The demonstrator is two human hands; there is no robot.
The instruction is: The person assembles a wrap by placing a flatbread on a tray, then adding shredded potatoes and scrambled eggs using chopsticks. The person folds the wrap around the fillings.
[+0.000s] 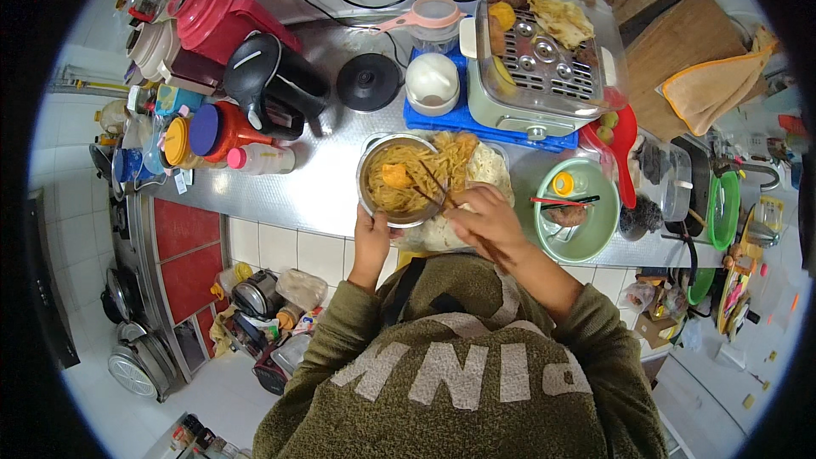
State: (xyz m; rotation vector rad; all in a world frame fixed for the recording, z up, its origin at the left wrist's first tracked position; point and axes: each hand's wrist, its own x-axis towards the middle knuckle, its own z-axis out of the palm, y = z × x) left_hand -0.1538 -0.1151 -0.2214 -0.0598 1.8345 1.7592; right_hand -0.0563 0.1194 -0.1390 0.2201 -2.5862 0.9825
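Note:
My left hand (371, 244) grips the near left side of a round metal bowl (364, 191) on the steel counter. Inside the bowl lie yellowish-brown shreds of food (393, 155) and an orange chunk (395, 175). Between the fingers of my right hand (486, 223) is a pair of dark chopsticks (432, 178), their tips in the shreds at the bowl's right half. Just right of the bowl, a heap of similar shreds (456, 155) rests on a pale flatbread (489, 172). My right hand partly covers this flatbread.
Right of my hands stands a light green basin (585, 248) with a sausage-like piece and a yellow cap in it. Behind are a steamer (529, 125) with food, a white egg-shaped appliance (432, 81) and a black lid (368, 82). A black kettle (276, 76) and several jars crowd the left.

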